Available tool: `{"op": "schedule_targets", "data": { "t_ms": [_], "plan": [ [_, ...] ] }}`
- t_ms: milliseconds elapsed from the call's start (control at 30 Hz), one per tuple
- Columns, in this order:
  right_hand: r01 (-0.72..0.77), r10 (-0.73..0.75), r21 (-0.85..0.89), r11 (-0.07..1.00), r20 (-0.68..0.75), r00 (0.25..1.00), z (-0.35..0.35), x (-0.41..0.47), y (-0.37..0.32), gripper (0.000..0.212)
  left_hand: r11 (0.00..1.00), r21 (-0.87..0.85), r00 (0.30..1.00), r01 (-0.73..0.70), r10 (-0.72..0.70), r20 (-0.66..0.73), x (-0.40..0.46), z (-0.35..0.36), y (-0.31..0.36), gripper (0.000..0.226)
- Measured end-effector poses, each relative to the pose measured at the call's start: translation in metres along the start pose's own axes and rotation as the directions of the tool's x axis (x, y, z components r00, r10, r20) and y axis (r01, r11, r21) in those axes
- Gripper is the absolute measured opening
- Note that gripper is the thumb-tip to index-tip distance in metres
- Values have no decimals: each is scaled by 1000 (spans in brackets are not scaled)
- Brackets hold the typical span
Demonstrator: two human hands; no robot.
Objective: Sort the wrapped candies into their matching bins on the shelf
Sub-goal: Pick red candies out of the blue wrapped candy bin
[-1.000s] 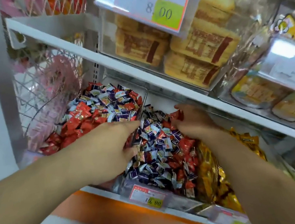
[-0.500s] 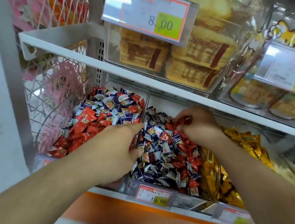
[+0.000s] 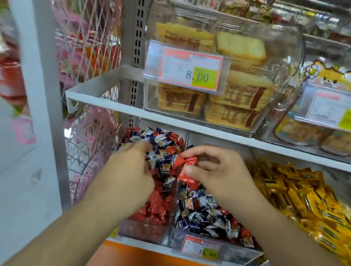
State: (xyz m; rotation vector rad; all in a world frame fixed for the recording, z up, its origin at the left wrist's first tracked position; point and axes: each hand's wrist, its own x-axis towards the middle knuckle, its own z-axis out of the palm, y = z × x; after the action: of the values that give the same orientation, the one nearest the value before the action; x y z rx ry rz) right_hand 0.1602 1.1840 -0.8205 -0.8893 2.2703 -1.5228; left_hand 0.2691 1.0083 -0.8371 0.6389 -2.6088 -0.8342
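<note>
Shelving: a white metal shelf board [image 3: 190, 121] ran across the view on a slotted grey upright [image 3: 136, 38].
Post: a pale grey post [image 3: 41, 105] stood at the left.
Side panel: a white wire mesh [image 3: 89, 33] hung between post and upright, with pink packaging behind it.
Base: an orange strip [image 3: 164, 264] edged the lowest shelf.
Floor: pale grey at far left, blurred.
Light: bright, even, glaring off clear plastic.

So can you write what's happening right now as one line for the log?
right hand: pinches red candies | left hand: over left bin, grip unclear | step: sorting
</note>
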Motion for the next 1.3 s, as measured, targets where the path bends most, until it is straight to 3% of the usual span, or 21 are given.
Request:
{"op": "schedule_targets", "data": {
  "t_ms": [167,367,467,567,700,833,933,1100,1300],
  "plan": [
    [45,-37,-42,998,162,986,16,-2,-6,32,998,-33,996,-49,46,-82,-3,-4,3,49],
    [-40,41,-17,999,15,999,-20,1,19,28,977,-13,977,-211,212,40,-5,13,8,47],
    [-45,37,-258,965,-36,999,-26,3,41,31,955,2,939,-297,292,181,-7,24,8,58],
    [-11,55,-485,875,76,996,-15,3,56,27,950,42,909,-311,284,304,-10,34,8,76],
    [-15,77,-635,772,70,995,2,12,74,33,957,42,913,-288,261,312,-13,37,8,79],
    [-108,94,-602,791,-56,994,9,24,94,23,957,47,919,-285,259,296,-13,41,8,80],
    [-100,59,-553,827,-91,994,10,29,102,10,959,44,922,-280,256,292,-14,42,8,80],
    [-87,14,-576,813,-131,991,7,28,106,24,964,36,926,-262,240,291,-15,41,10,79],
    [-101,-11,-526,844,-206,979,-22,16,76,21,969,15,933,-246,232,274,-13,38,9,76]
  ]
}}
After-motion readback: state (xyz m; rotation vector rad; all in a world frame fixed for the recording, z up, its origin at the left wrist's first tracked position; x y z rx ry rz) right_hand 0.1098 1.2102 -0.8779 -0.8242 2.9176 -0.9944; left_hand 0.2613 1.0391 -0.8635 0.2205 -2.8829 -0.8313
